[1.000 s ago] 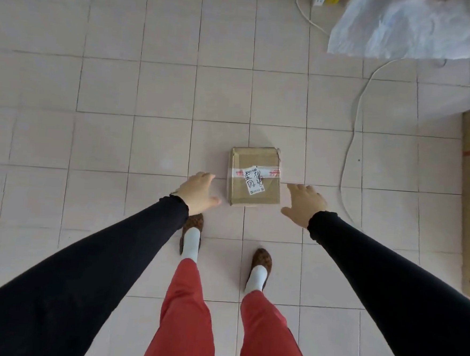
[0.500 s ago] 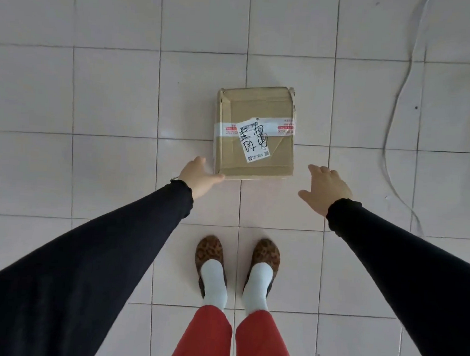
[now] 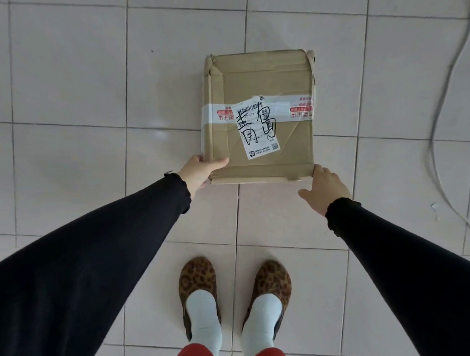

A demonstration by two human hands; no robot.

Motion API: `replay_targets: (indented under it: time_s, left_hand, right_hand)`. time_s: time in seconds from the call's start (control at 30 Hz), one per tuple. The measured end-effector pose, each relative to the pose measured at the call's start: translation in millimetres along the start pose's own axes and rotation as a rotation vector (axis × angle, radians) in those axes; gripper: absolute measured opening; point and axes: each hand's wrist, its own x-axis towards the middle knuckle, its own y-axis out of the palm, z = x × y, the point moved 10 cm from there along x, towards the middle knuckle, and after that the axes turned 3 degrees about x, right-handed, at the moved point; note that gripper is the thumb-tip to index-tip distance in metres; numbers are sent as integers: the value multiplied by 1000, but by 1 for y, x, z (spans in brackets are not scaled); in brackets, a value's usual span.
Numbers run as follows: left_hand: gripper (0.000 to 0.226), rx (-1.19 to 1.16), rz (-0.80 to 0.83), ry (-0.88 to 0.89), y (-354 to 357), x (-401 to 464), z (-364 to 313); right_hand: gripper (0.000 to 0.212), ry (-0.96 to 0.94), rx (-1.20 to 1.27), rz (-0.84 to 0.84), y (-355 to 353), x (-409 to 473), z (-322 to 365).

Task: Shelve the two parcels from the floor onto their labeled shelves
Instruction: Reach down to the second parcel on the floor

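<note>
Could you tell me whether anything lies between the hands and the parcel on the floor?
Nothing visible does. The left hand already touches the parcel at its near left corner, and the right hand touches its near right corner. The cable lies well aside.

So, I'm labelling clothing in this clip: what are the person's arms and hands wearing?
Both arms wear long, plain black sleeves, left sleeve and right sleeve, each ending in a slightly frilled cuff at the wrist. The left hand and right hand are bare: no gloves, rings or watch visible.
</note>
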Motion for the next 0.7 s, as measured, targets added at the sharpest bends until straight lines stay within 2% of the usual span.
replay_targets:
  time_s: [0.13, 0.27, 0.37, 0.53, 0.7]
  left_hand:
    - [42, -129, 59, 9, 6, -10, -7]
    - [59, -255, 37, 23, -14, -55, -28]
    - [58, -315, -26, 28, -44, -117, -57]
    - [59, -339, -41, 120, -98, -268, -148]
    - [68, -350, -61, 296, -168, -455, -265]
  right_hand:
    - [45, 43, 227, -66, -12, -2, -2]
    - [39, 4, 276, -77, -45, -37, 16]
    - [40, -51, 262, -72, -91, -84, 44]
    - [38, -132, 279, -116, -220, -187, 102]
    - [39, -265, 248, -247, -394, -312, 180]
